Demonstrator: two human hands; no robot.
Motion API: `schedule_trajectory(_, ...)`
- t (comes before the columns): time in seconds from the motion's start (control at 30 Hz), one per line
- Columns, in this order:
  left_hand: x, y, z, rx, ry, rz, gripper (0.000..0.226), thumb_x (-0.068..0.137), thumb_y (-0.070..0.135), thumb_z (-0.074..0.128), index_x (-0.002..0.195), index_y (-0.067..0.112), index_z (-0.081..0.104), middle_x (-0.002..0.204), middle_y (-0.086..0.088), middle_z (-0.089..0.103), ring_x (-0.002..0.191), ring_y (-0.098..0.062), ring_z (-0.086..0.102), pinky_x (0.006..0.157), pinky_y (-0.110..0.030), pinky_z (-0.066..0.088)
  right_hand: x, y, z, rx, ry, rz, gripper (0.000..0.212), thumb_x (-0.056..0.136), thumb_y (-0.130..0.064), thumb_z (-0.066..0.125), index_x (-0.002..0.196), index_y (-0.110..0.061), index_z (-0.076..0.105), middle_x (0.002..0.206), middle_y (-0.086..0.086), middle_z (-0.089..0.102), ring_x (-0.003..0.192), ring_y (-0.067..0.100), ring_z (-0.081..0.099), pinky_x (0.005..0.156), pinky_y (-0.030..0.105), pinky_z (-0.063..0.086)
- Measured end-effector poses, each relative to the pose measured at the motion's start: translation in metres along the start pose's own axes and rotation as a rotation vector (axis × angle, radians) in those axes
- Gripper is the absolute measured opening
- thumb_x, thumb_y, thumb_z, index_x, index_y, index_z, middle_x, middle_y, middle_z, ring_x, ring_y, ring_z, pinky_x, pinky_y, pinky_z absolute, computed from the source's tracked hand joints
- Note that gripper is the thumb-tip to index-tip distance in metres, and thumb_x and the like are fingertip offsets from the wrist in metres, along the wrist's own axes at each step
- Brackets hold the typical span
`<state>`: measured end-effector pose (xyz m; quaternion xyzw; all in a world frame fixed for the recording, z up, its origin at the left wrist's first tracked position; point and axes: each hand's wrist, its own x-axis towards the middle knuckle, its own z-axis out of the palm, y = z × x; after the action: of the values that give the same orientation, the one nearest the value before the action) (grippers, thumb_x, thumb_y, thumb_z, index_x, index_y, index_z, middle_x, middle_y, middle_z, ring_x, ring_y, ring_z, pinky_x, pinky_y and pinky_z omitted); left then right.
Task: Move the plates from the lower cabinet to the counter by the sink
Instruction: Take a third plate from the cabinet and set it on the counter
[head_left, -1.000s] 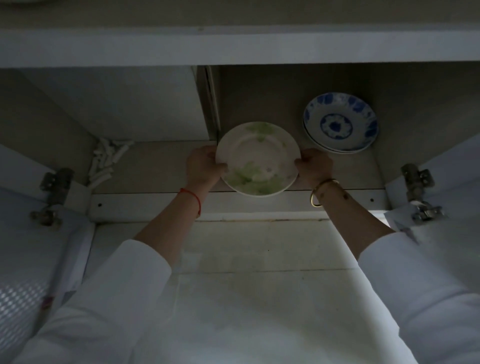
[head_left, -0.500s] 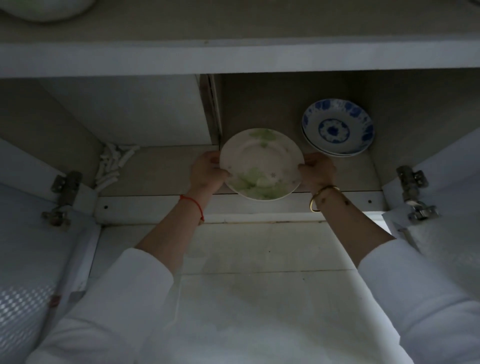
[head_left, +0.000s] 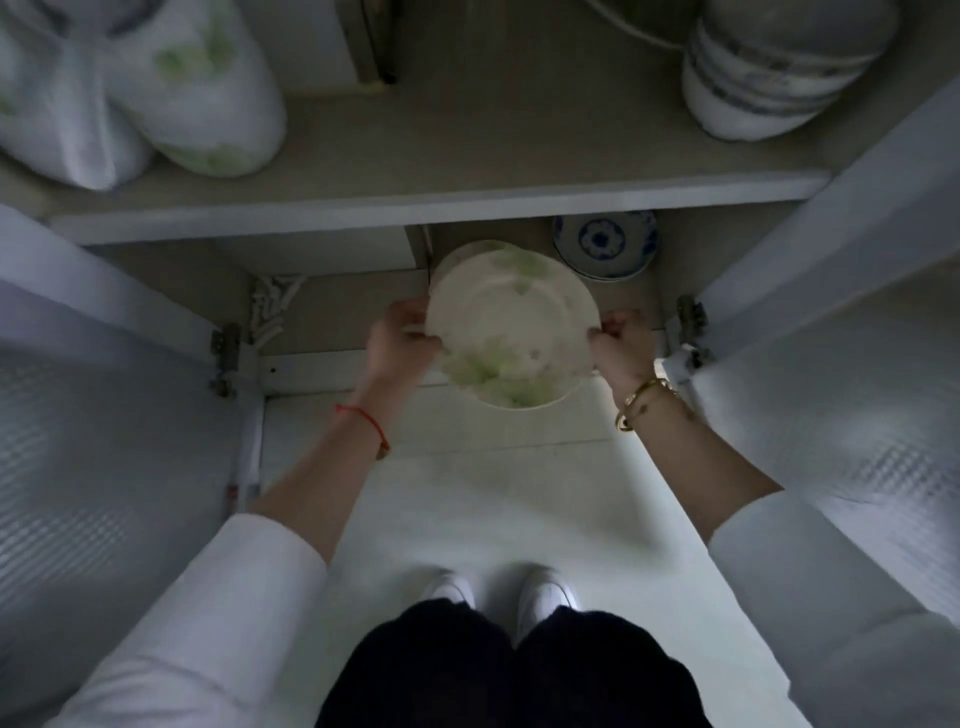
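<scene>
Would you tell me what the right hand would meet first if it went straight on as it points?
Gripping the green-patterned plate, the right hand would probably meet the blue-patterned plates deeper on the shelf; depth is unclear.

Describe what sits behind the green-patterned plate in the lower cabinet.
Behind the green-patterned plate, held by the left hand and right hand, a blue-and-white plate shows at the back right, its top cut off by the upper shelf. The cabinet floor directly behind is covered.

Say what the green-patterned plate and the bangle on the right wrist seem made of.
The green-patterned plate: probably glazed ceramic, cream and smooth with a raised rim, though melamine is possible. The bangle: likely polished metal, gold-coloured, catching bright glints.
</scene>
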<state>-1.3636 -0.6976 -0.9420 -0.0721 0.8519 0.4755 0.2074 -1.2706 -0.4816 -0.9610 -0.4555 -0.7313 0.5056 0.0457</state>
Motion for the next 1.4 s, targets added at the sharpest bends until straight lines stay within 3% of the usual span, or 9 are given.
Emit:
schedule_trajectory(0.1,-0.052,0.024,-0.024,-0.035,0.011,-0.020,0.047,0.072,-0.013,0.061,0.113,0.008,0.064,0.105,-0.009,0.069,0.091,-0.026,0.067,0.075,-0.036,0.058,-0.043,-0.020,-0.032,0.043,-0.025,0.069,0.006,0.081,-0.003,0.055,0.086,-0.005,0.058,0.081,0.009,0.058,0.080,0.024,0.055,0.074,0.040,0.048)
schedule_trajectory(0.17,-0.085,0.041,-0.040,-0.084,0.022,-0.041,0.048,0.072,-0.014,0.061,0.115,0.008,0.064,0.106,-0.007,0.068,0.088,-0.020,0.064,0.073,-0.032,0.057,-0.071,-0.034,-0.052,0.058,-0.028,0.104,0.015,0.083,-0.003,0.056,0.098,-0.001,0.060,0.088,0.010,0.062,0.084,0.025,0.057,0.081,0.045,0.051)
schedule_trajectory(0.33,-0.156,0.092,-0.079,-0.115,0.042,-0.033,0.046,0.073,-0.014,0.060,0.114,0.007,0.064,0.103,-0.006,0.066,0.092,-0.020,0.062,0.070,-0.024,0.052,-0.142,-0.081,-0.102,0.140,0.003,0.151,0.018,0.084,-0.005,0.058,0.102,-0.010,0.059,0.095,0.009,0.065,0.086,0.025,0.059,0.076,0.038,0.049)
schedule_trajectory(0.47,-0.201,0.130,-0.109,-0.111,0.017,-0.003,0.052,0.072,-0.011,0.061,0.116,0.017,0.064,0.111,-0.002,0.068,0.099,-0.017,0.063,0.082,-0.027,0.053,-0.190,-0.120,-0.136,0.199,0.031,0.181,0.015,0.084,-0.004,0.056,0.094,-0.015,0.056,0.094,0.012,0.065,0.086,0.029,0.058,0.077,0.042,0.049)
schedule_trajectory(0.6,-0.242,0.169,-0.137,-0.176,0.004,0.027,0.053,0.076,-0.014,0.059,0.114,0.023,0.064,0.112,0.001,0.068,0.093,-0.007,0.064,0.070,-0.011,0.051,-0.229,-0.159,-0.169,0.271,0.041,0.232,0.015,0.086,-0.004,0.053,0.094,-0.017,0.054,0.090,0.007,0.062,0.081,0.027,0.056,0.068,0.036,0.045)
schedule_trajectory(0.97,-0.335,0.308,-0.220,-0.196,-0.060,0.160,0.052,0.079,-0.016,0.060,0.124,0.009,0.062,0.114,-0.004,0.067,0.090,-0.008,0.063,0.075,-0.015,0.053,-0.326,-0.292,-0.274,0.404,0.140,0.151,0.015,0.088,0.002,0.054,0.097,-0.009,0.057,0.080,-0.002,0.055,0.075,0.017,0.052,0.066,0.030,0.044)
schedule_trajectory(1.1,-0.363,0.354,-0.240,-0.209,-0.144,0.223,0.051,0.079,-0.016,0.060,0.121,0.013,0.062,0.112,-0.001,0.069,0.092,-0.006,0.067,0.075,-0.016,0.054,-0.358,-0.327,-0.316,0.464,0.198,0.129,0.014,0.089,0.002,0.054,0.099,-0.007,0.058,0.081,-0.001,0.054,0.070,0.012,0.051,0.053,0.016,0.044)
schedule_trajectory(1.2,-0.378,0.386,-0.247,-0.218,-0.209,0.265,0.052,0.079,-0.017,0.060,0.119,0.016,0.063,0.115,-0.002,0.069,0.098,-0.014,0.068,0.077,-0.019,0.054,-0.379,-0.345,-0.346,0.508,0.238,0.132,0.013,0.089,0.000,0.056,0.093,-0.011,0.058,0.079,-0.001,0.054,0.067,0.012,0.050,0.047,0.015,0.043)
schedule_trajectory(1.4,-0.411,0.445,-0.246,-0.198,-0.387,0.353,0.051,0.077,-0.006,0.064,0.114,0.030,0.062,0.115,0.007,0.070,0.100,-0.011,0.068,0.079,-0.020,0.054,-0.424,-0.367,-0.407,0.622,0.372,0.091,0.017,0.086,0.005,0.057,0.088,-0.012,0.058,0.073,-0.002,0.051,0.060,0.007,0.050,0.049,0.017,0.041)
